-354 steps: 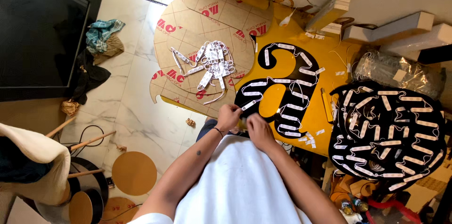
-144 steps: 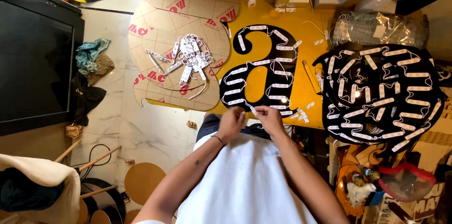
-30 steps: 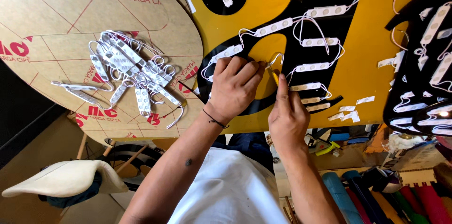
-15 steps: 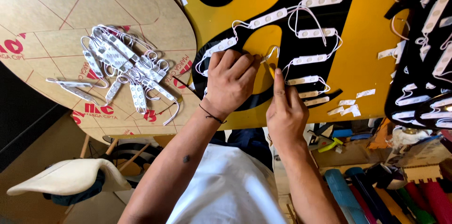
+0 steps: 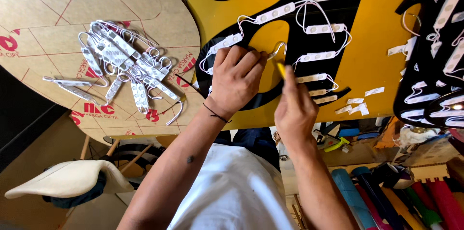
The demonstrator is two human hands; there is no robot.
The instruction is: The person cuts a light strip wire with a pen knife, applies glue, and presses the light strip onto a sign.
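A black numeral-shaped panel point(image 5: 338, 22) lies on a yellow board point(image 5: 382, 41), with white LED modules point(image 5: 275, 13) wired along it. My left hand point(image 5: 237, 80) presses down on the panel's lower left edge and pinches a white wire loop point(image 5: 278, 49) at its fingertips. Just to the right, my right hand point(image 5: 295, 109) grips a small yellow-tipped tool point(image 5: 281, 69) that points up toward that wire.
A loose pile of spare LED modules point(image 5: 121, 61) lies on brown paper-covered sheets point(image 5: 58, 12) at the left. A second black panel with modules point(image 5: 435, 75) sits at the right. White backing strips point(image 5: 357, 104) litter the yellow board. Coloured rolls point(image 5: 411, 201) lie below right.
The camera has moved much closer since the earliest frames. Over the last second both hands shifted slightly up the panel, and the yellow tool tip now meets the wire loop.
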